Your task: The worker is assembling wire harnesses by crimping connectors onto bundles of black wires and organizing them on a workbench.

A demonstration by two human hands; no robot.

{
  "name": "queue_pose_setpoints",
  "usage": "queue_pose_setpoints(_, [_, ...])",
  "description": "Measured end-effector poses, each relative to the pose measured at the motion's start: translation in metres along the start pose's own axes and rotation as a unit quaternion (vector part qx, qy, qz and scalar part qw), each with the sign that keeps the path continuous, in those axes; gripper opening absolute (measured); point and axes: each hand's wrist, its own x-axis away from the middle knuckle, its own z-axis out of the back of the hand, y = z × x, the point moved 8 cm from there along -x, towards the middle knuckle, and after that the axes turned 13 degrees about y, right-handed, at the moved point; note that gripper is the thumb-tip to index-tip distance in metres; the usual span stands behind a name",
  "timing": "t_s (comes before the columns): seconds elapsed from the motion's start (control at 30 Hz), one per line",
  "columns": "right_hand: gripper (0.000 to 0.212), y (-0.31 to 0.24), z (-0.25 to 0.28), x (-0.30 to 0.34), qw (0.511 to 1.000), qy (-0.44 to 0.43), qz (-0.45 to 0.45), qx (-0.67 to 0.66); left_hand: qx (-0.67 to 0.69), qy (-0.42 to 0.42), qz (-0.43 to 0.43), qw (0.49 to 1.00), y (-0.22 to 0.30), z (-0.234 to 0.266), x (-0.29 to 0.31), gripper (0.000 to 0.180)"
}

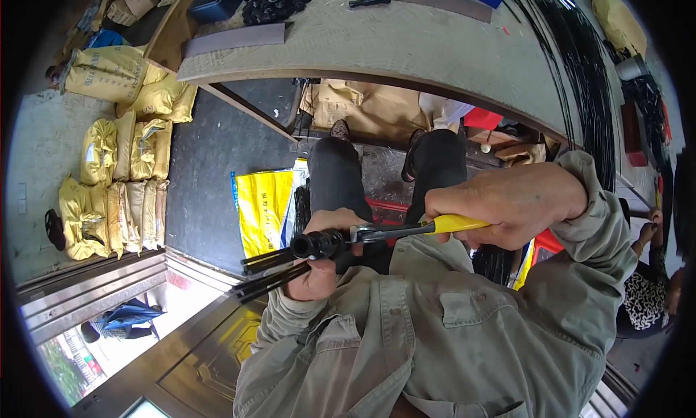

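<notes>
My left hand is closed around a black tubular part with a round open end. Several thin black rods run from it toward the lower left. In my right hand are yellow-handled pliers, gripped from above. Their metal jaws reach left to the tubular part, right by my left fingers. Exactly what the jaws pinch cannot be made out. Both hands are over my lap, in front of my shirt.
A workbench stands ahead, with small black parts and a long bundle of black rods on it. Yellow sacks are stacked at left. A yellow bag lies beside my legs. Another person is at far right.
</notes>
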Motion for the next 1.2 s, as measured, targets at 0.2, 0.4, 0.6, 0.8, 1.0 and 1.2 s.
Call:
queue_pose_setpoints(0.2, [0.028,0.007,-0.004,-0.009,0.998,0.028,0.014,0.052,-0.023,0.081,0.033,0.996,-0.005,0.004,0.005,0.074])
queue_pose_setpoints(0.4, [0.031,0.053,0.096,0.003,0.829,0.420,0.006,0.370,-0.023,0.238,-0.045,0.970,-0.024,0.025,-0.014,0.044])
queue_pose_setpoints(0.6, [0.029,0.110,0.147,0.026,0.604,0.526,-0.028,0.598,0.006,0.276,-0.166,0.947,0.012,0.027,-0.029,0.032])
queue_pose_setpoints(0.8, [0.027,0.048,-0.054,-0.036,0.921,0.351,0.159,0.064,0.349,0.378,-0.114,0.850,0.032,0.110,-0.053,0.036])
queue_pose_setpoints(1.0, [0.034,0.056,0.026,0.012,0.600,0.597,0.352,-0.400,0.539,0.198,0.161,0.803,-0.085,0.059,-0.068,0.042])
queue_pose_setpoints(1.2, [0.018,0.148,0.008,-0.027,0.726,0.606,0.109,-0.306,-0.010,0.064,0.030,0.997,-0.032,-0.022,-0.047,0.047])
